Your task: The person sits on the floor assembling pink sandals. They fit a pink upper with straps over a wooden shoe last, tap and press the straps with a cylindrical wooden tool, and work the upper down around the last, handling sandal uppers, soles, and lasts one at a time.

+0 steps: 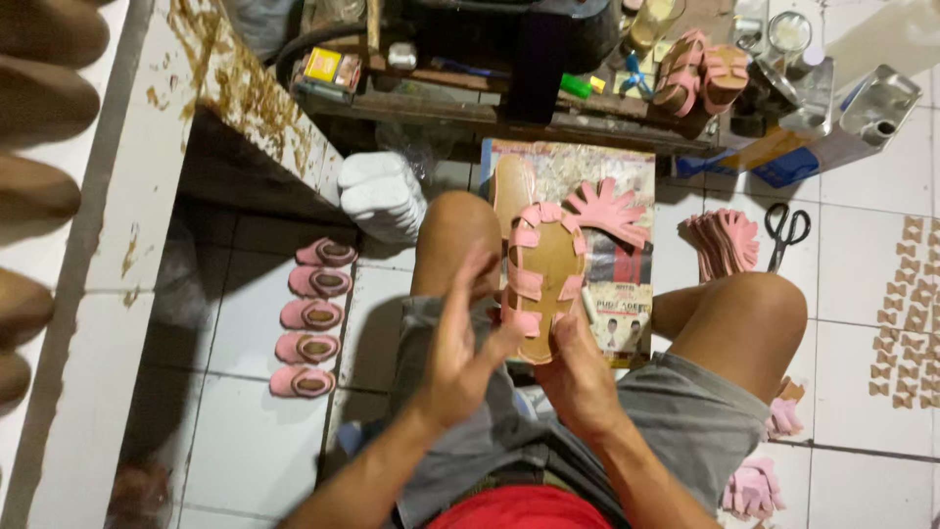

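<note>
I hold a tan sole (543,284) with pink straps folded over its edges, bottom up, above my lap between my knees. My right hand (580,377) has its grip clenched on the sole's heel end at 6 o'clock, thumb pressed on the tan face. My left hand (460,348) lies open at the sole's 9 o'clock edge, fingers spread and flat against the straps, grasping nothing. At 12 o'clock, just beyond the sole, a pink cut upper (607,211) and another tan sole (511,191) lie on a printed board (627,260) on the floor. At 3 o'clock, well apart, sit a stack of pink uppers (723,243) and black scissors (785,231); farther that way, rows of small tan pieces (906,323) cover the tiles. At 9 o'clock five finished pink sandals (311,318) stand in a column on the floor. A low shelf (490,108) at 12 o'clock carries a pink sandal pair (700,73) and tins (871,103).
</note>
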Demonstrator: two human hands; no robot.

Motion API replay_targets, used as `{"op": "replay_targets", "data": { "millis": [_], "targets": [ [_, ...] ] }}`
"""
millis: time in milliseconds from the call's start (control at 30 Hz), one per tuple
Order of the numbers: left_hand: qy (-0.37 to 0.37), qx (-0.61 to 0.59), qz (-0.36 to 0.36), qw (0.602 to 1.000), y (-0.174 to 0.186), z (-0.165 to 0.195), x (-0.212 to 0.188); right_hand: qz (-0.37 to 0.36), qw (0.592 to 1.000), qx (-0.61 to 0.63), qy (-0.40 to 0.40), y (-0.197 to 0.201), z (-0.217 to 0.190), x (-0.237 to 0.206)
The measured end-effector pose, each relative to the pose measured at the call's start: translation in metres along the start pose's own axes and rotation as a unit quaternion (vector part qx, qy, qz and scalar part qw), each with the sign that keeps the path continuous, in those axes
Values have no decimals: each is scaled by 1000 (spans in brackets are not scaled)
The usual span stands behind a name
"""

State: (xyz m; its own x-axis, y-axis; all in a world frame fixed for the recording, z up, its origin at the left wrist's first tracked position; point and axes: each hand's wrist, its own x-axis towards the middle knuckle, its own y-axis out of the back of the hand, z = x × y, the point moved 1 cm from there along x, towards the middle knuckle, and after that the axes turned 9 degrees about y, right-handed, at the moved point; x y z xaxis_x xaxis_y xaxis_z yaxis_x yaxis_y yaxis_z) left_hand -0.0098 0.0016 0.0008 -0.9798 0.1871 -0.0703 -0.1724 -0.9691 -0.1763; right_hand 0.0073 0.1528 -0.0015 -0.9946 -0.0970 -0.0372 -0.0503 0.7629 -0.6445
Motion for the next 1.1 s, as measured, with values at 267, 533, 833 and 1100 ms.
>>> {"op": "replay_targets", "data": {
  "millis": [267,533,833,1100],
  "targets": [
    [21,73,-85,993,-19,5,7,62,997,41,-33,32,-3,-16],
    [131,-84,-166,974,-29,-40,3,44,986,-156,-22,60,-3,-43],
    [204,41,-213,955,-50,-77,-16,60,967,-185,-163,93,-12,-58],
    [266,-106,-246,926,-51,-95,-33,-12,959,-258,-116,106,-4,-83]
  ]
}}
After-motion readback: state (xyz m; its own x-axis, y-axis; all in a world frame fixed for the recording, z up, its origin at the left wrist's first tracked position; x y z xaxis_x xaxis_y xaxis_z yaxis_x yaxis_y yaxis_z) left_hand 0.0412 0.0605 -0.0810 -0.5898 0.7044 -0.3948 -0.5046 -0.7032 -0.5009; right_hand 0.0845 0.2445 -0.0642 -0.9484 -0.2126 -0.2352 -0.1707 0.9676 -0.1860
